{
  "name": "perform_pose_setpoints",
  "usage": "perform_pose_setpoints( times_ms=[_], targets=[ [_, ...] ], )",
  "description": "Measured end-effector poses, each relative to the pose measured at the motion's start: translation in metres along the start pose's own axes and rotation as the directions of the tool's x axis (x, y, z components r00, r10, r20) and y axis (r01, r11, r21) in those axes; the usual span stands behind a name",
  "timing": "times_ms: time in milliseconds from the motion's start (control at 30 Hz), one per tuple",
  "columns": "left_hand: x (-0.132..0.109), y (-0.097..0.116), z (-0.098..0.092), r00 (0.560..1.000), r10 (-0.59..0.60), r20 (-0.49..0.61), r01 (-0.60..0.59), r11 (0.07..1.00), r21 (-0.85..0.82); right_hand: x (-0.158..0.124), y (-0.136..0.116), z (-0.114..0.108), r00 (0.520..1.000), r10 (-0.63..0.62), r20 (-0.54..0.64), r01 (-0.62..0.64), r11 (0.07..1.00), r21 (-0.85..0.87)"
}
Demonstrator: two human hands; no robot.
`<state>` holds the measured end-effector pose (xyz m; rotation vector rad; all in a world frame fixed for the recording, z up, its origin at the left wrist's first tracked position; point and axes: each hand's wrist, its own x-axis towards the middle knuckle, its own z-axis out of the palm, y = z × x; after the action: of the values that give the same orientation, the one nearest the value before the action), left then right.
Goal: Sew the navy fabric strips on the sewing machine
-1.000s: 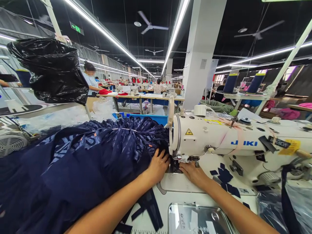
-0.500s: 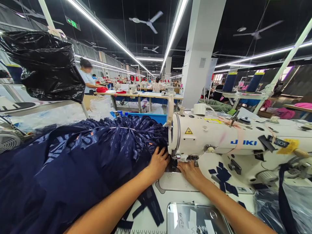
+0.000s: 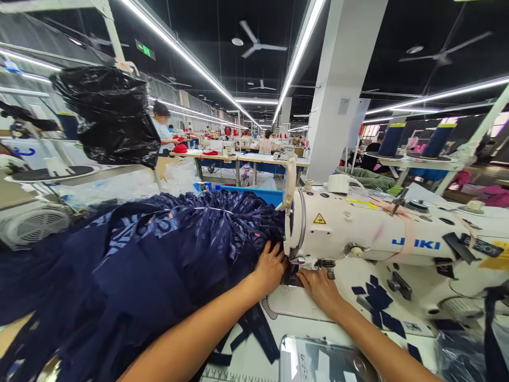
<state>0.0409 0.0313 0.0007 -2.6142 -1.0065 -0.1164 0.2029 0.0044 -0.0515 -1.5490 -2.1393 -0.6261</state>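
Under the head of the white sewing machine (image 3: pixel 358 233), the left hand (image 3: pixel 270 268) lies flat, fingers spread, pressing the navy fabric (image 3: pixel 151 265). Just beside it, the right hand (image 3: pixel 320 289) rests open on the fabric edge at the needle. Navy scraps (image 3: pixel 377 302) lie on the tabletop (image 3: pixel 246 366) near its right edge.

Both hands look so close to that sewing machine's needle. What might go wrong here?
The right hand and left hand press the navy fabric right beside the needle area of the sewing machine, so a fingertip might get pricked. The big bunched pile could also drag and skew the seam.
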Motion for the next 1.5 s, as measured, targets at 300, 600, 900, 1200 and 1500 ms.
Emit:
perform_pose_setpoints(
  times_ms=[300,600,900,1200,1500],
  targets=[
    [-0.069,-0.026,-0.044,0.981,-0.046,-0.19,0.036,0.998,-0.052,-0.008,0.008,0.019,0.999,0.033,-0.041,-0.025,0.981,0.194],
    [-0.107,-0.055,-0.071,0.999,0.03,0.019,-0.033,0.985,0.171,-0.007,0.009,0.017,0.999,0.031,0.032,-0.035,0.987,0.157],
    [-0.139,-0.049,-0.059,0.968,0.247,0.049,-0.251,0.962,0.106,-0.014,-0.018,-0.032,0.984,-0.169,-0.056,0.177,0.958,0.227],
    [-0.149,-0.046,-0.059,0.976,0.215,0.019,-0.216,0.969,0.12,0.008,-0.093,-0.055,0.935,-0.287,0.21,0.0,0.591,0.807],
    [-0.171,0.038,-0.015,0.953,0.209,0.22,-0.04,0.805,-0.593,0.067,-0.105,-0.014,0.924,0.19,0.332,-0.377,0.594,0.711]
  ],
)
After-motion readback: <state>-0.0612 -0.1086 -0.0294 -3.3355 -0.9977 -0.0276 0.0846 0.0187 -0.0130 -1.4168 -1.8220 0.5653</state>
